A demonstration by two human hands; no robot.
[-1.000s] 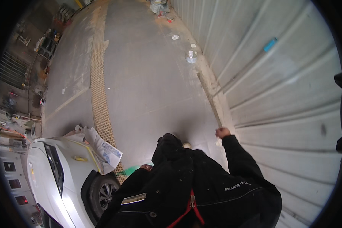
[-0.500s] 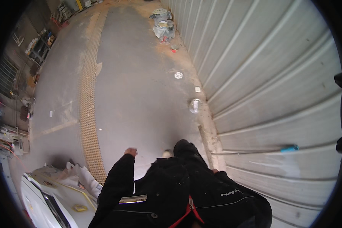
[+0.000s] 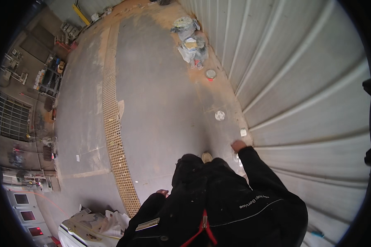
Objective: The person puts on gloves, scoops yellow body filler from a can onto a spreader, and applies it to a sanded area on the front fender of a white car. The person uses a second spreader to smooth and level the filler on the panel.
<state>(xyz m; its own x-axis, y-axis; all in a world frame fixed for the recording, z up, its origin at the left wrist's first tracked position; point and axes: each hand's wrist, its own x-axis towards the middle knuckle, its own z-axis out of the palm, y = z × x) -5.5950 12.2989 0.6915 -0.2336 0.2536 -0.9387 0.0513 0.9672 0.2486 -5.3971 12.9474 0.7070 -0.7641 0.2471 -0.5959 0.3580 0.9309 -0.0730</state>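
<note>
Head view: left hand, right hand; closure I cannot tell; apparently walking; next footfall must clear white disc.

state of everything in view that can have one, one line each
left hand, partly hidden, grip unclear
right hand, bare, grip unclear
jacket zip, partly open
white car, partly covered
floor grating, laid flat
round white disc, lying flat
round tin, upright, lid unclear
plastic sheeting, crumpled
</note>
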